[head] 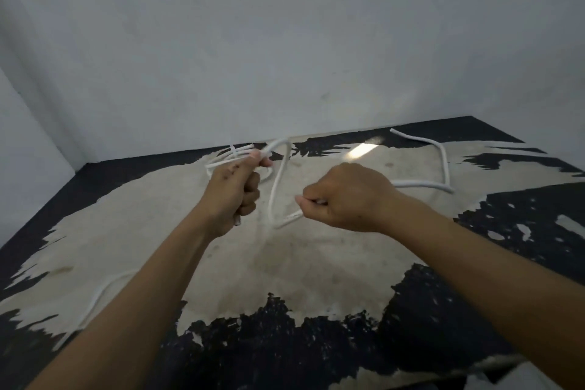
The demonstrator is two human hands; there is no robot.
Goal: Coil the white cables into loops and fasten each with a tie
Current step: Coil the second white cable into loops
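Observation:
A white cable (278,179) hangs in a bend between my two hands above the worn table (285,263). My left hand (234,187) is closed around one stretch of it, thumb and forefinger pinching the top of the bend. My right hand (345,198) is a fist on the lower stretch. From my right hand the cable runs on across the table to the far right (443,158), ending near the back edge. Behind my left hand lies a coiled white cable (228,157) with a tie around it.
A loose white cable stretch (98,294) lies at the near left, partly under my left forearm. The table top is pale with black peeling patches. A grey wall (285,41) stands right behind the table's back edge.

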